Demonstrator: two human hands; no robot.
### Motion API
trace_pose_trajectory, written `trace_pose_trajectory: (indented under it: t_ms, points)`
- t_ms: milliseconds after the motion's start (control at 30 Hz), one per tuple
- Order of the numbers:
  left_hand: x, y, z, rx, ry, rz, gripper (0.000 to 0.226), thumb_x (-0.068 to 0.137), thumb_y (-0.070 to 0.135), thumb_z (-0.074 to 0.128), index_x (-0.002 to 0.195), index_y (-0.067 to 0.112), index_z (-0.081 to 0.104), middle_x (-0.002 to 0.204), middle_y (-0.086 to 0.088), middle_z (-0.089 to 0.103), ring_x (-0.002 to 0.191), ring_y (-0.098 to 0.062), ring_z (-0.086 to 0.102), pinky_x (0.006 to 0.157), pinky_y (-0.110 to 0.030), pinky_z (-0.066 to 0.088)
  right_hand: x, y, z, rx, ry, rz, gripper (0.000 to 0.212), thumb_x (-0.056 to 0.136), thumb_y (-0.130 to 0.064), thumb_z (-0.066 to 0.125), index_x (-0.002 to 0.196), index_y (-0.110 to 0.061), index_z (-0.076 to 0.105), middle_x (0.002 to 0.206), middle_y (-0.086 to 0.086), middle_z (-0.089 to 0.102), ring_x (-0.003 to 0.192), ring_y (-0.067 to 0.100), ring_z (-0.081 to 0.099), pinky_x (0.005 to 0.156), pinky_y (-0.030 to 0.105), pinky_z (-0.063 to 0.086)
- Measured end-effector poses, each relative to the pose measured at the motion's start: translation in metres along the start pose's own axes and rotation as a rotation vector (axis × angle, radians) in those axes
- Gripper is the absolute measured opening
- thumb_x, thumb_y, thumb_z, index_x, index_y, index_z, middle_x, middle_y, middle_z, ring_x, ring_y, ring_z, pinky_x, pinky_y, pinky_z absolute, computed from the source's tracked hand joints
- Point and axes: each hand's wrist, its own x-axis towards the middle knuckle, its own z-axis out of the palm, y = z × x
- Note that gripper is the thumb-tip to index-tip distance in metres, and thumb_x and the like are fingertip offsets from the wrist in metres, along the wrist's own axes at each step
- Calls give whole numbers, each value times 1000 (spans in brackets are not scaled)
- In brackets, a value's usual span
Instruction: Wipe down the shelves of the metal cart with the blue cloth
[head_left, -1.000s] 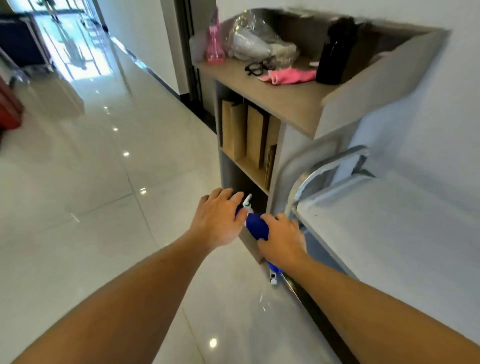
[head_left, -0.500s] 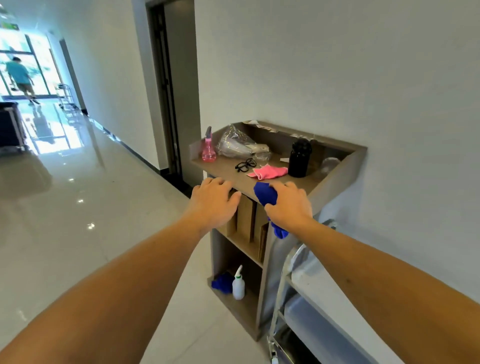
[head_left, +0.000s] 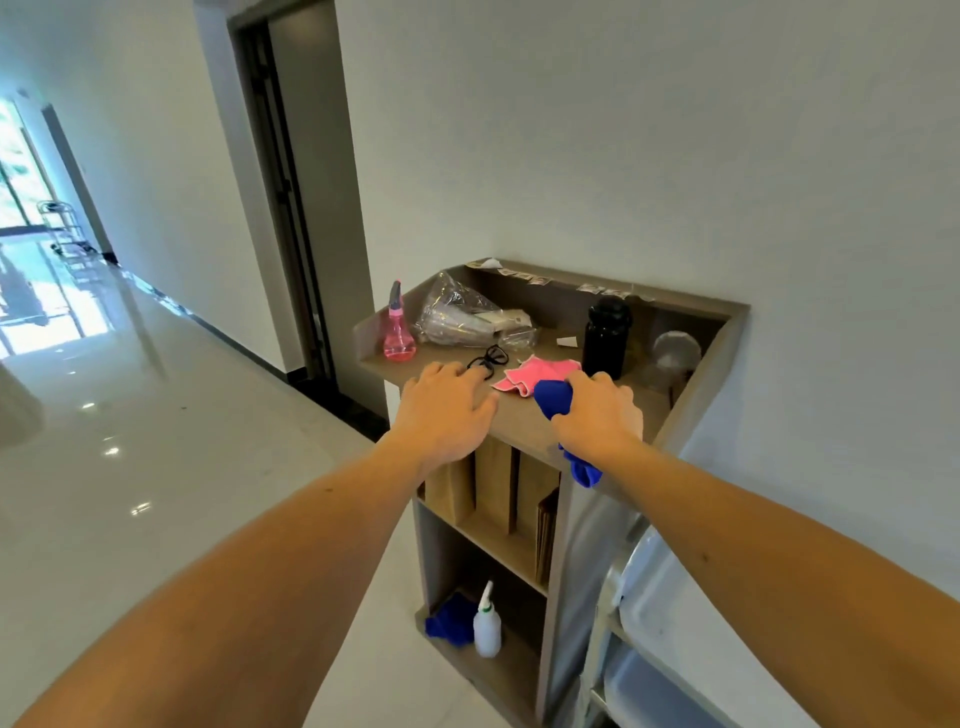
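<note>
My right hand (head_left: 597, 415) grips the bunched blue cloth (head_left: 555, 397), whose tail hangs below my wrist over the front edge of a wooden stand's top. My left hand (head_left: 447, 410) hovers with relaxed fingers over the same front edge, holding nothing. The metal cart (head_left: 654, 597) shows only as a corner at the lower right, with a curved handle and grey shelves, below and to the right of both hands.
The wooden stand (head_left: 524, 426) against the wall carries a pink spray bottle (head_left: 399, 338), a plastic bag (head_left: 462, 319), glasses (head_left: 488, 358), a pink cloth (head_left: 530, 376) and a black bottle (head_left: 607, 332). Its bottom shelf holds a white squeeze bottle (head_left: 487, 623) and another blue cloth (head_left: 449, 621). Glossy corridor floor stretches left.
My view has tilted up from the cart's low corner to the stand's top. Both hands have risen from near the floor to the stand's front edge, the right one still gripping the blue cloth.
</note>
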Motion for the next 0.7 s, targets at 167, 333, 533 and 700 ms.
trace_pose_trajectory:
  t_ms: [167,333,533,700]
  points:
    - [66,-19,31,-101,10,-50,52,98,51,36,141,25,50,142,-3,53,131,-27,42,105,-49,38,66,12,37,-79,-51,73,44,86,-27,66,126,-19,49,122,9,52,109,32,49,83,43,47]
    - [128,-30,64,-159,-41,-39,51,97,48,38,141,26,51,142,-2,54,132,-26,42,103,-47,40,121,22,66,-119,-109,150,40,90,-27,62,126,-18,48,127,9,48,117,35,45,93,47,43]
    - [179,-39,97,-189,-106,10,46,96,46,40,136,26,54,139,-4,54,129,-26,42,99,-46,40,148,33,95,-139,-170,213,41,90,-28,62,128,-18,48,133,10,47,122,37,43,97,49,40]
    - [208,-39,114,-214,-132,164,51,96,47,38,141,26,48,144,-5,50,131,-27,41,101,-47,39,151,35,110,-196,-278,326,51,91,-41,62,136,-21,47,139,10,46,129,34,42,102,50,42]
